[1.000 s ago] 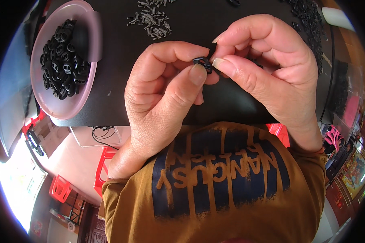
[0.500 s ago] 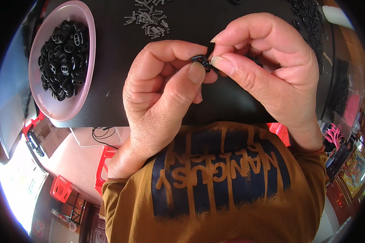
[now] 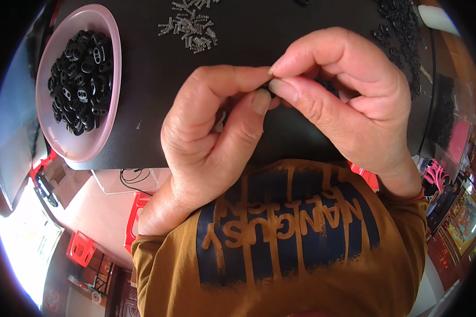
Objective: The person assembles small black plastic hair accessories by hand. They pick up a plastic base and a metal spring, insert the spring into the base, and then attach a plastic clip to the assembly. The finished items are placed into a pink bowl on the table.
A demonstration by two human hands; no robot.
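Note:
My left hand [image 3: 211, 132] is closed, its thumb and index finger pinching a small black cord lock [image 3: 271, 92]. Most of that piece is hidden behind the fingertips. My right hand [image 3: 359, 100] meets it from the other side, thumb and index finger pressed together on the piece's end; any smaller part between them does not show. To the left, a pink translucent bowl [image 3: 116, 79] holds a heap of black oval cord lock pieces [image 3: 82, 82] with two holes each. Beyond my hands lies a loose pile of small metal springs [image 3: 195, 26].
Many small black parts [image 3: 399, 42] are spread along the right side of the dark table [image 3: 143, 132]. A black cable [image 3: 433, 100] runs along that edge, with a clear container [image 3: 452, 116] beyond it. Red stools [image 3: 81, 248] stand on the floor at lower left.
Both hands have drawn closer, and my right fingertips now cover the end of the cord lock. The piece was more visible before. The view has shifted slightly.

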